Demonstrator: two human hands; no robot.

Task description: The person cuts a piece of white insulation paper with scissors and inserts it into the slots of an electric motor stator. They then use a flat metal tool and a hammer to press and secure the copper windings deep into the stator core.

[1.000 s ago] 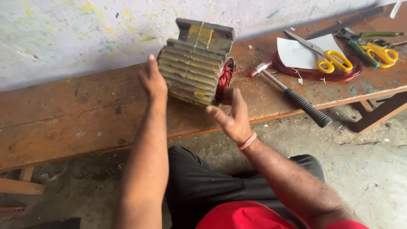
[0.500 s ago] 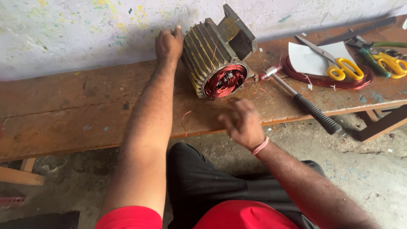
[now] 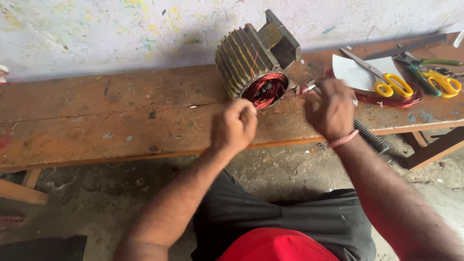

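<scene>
From my remote seat I see the finned motor housing (image 3: 253, 60) lying on its side on the wooden counter (image 3: 121, 121), toward the wall, with its open end turned toward me so the red copper winding (image 3: 265, 90) inside shows plainly. The left hand (image 3: 235, 126) sits curled into a loose fist just in front of that open end, apparently pinching a thin strand, though the wire itself is too fine for me to be sure of. The right hand (image 3: 331, 108) is closed over the hammer (image 3: 368, 136), whose metal tip pokes out near the housing's mouth while the ribbed black grip sticks out behind the wrist over the counter's edge. As I judge it, the work is somewhere in its middle: the winding is seated in the core and loose wire ends stray out around the mouth, untrimmed and untied, and no end cover is on the housing. Off to the right, well apart from the hands, lie a coil of red wire (image 3: 394, 99), a white sheet of paper (image 3: 360, 72), yellow-handled scissors (image 3: 394, 87) and a second yellow-handled pair (image 3: 447, 83), all untouched.
</scene>
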